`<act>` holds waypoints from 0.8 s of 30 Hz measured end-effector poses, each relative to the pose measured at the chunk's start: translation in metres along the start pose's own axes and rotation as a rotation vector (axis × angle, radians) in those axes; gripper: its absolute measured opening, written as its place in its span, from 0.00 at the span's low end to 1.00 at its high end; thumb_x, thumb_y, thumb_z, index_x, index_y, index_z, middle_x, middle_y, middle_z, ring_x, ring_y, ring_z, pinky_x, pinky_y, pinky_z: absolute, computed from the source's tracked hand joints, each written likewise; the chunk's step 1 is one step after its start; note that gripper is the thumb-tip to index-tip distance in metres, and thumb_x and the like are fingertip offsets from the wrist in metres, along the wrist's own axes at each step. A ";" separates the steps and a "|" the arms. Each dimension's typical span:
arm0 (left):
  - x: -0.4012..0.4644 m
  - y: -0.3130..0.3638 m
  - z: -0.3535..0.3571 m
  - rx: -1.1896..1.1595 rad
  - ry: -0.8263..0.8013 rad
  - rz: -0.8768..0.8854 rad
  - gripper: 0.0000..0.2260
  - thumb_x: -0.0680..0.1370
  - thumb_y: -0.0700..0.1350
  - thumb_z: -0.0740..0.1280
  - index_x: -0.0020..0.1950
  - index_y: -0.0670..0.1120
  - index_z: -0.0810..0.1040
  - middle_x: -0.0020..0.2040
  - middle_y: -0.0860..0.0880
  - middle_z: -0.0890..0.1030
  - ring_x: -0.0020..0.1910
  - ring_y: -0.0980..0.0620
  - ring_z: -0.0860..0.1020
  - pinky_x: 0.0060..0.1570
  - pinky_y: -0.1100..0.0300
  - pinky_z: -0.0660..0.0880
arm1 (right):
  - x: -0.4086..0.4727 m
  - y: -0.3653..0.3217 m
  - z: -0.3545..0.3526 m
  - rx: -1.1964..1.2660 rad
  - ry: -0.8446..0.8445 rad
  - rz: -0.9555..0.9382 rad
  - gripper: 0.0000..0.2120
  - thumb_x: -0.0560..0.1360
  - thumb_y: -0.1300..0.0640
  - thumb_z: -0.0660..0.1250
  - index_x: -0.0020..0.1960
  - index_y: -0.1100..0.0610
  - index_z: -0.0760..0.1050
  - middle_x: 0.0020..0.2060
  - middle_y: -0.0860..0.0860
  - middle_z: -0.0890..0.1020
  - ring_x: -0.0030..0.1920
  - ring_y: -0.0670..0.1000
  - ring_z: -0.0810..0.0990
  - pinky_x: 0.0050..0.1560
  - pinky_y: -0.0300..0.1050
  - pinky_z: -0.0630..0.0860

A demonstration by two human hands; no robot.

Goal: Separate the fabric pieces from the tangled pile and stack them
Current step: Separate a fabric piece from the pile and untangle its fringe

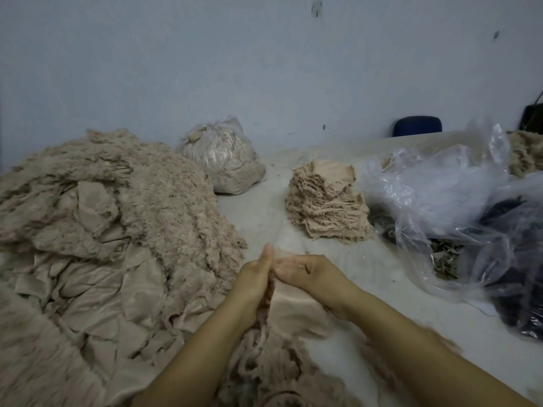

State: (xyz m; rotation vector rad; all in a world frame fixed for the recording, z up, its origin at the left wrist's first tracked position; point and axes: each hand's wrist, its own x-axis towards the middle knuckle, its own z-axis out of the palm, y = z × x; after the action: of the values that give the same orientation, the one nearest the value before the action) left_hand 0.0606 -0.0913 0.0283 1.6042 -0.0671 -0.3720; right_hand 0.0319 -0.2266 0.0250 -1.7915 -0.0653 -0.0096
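A big tangled pile [111, 230] of beige fabric pieces with frayed edges covers the left of the table. Between my two hands hangs one beige fabric piece [293, 306], in front of me near the table's front. My left hand [255, 277] grips its left edge with the thumb pointing up. My right hand [311, 274] pinches its top edge from the right, fingers curled over it. A neat stack [326, 201] of flat beige pieces stands beyond my hands, right of centre.
A clear plastic bag [223, 160] stuffed with beige fabric sits at the back by the wall. Crumpled clear plastic bags [458, 201] with dark contents fill the right side. A blue chair back [417, 126] shows behind the table [264, 212].
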 end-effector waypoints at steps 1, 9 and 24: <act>-0.001 -0.001 0.000 -0.062 -0.003 -0.055 0.27 0.77 0.64 0.56 0.39 0.43 0.82 0.33 0.46 0.82 0.31 0.50 0.80 0.32 0.60 0.74 | 0.001 0.003 0.000 0.037 0.046 0.001 0.14 0.75 0.54 0.69 0.46 0.67 0.80 0.41 0.60 0.84 0.41 0.55 0.80 0.47 0.49 0.76; -0.009 -0.025 -0.007 0.023 -0.084 0.064 0.15 0.81 0.46 0.59 0.35 0.43 0.71 0.20 0.53 0.62 0.16 0.58 0.56 0.19 0.71 0.52 | 0.021 -0.007 -0.050 -0.046 0.802 -0.093 0.12 0.77 0.51 0.66 0.45 0.60 0.80 0.38 0.54 0.82 0.41 0.54 0.79 0.45 0.48 0.75; 0.052 0.001 0.006 0.126 0.170 0.075 0.20 0.80 0.46 0.64 0.68 0.43 0.62 0.38 0.43 0.76 0.29 0.50 0.73 0.25 0.63 0.71 | 0.038 0.023 -0.034 -0.204 0.622 0.076 0.07 0.78 0.54 0.63 0.49 0.58 0.74 0.42 0.51 0.76 0.48 0.56 0.77 0.42 0.45 0.68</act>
State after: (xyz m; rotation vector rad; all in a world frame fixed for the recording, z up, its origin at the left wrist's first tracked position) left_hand 0.1078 -0.1108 0.0190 1.7467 -0.0210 -0.1748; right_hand 0.0716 -0.2634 0.0113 -1.9186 0.4634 -0.5311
